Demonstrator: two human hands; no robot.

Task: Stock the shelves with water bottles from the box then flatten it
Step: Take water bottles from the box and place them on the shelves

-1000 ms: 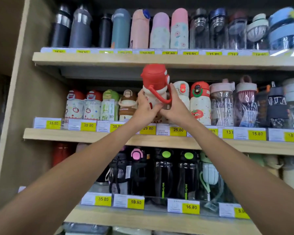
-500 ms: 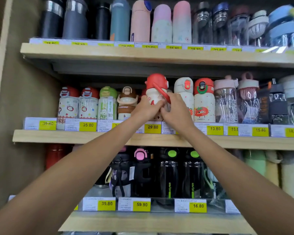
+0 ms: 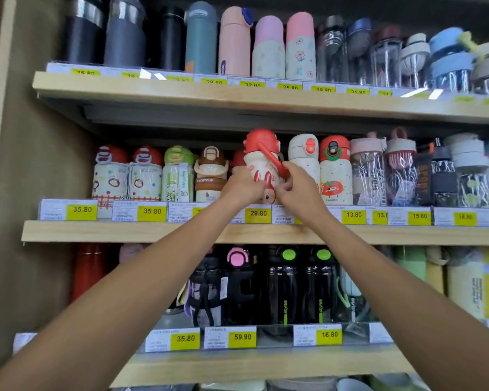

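A cream water bottle with a red lid and red strap [image 3: 261,159] stands tilted at the front of the middle shelf [image 3: 164,231], between a brown-capped bottle [image 3: 211,176] and a white bottle with a red button [image 3: 304,156]. My left hand [image 3: 242,187] grips its lower left side. My right hand [image 3: 297,183] pinches the red strap on its right side. Another red-lidded bottle shows partly behind it. The box is out of view.
Three wooden shelves are packed with bottles: tall flasks [image 3: 233,40] on the top shelf, black sports bottles [image 3: 283,283] on the lower one. Yellow price tags [image 3: 258,213] line the shelf edges. A brown side panel [image 3: 40,170] closes the left.
The red-lidded bottle has come down from just under the top shelf into the middle-shelf row. Both hands went down with it and still hold it.
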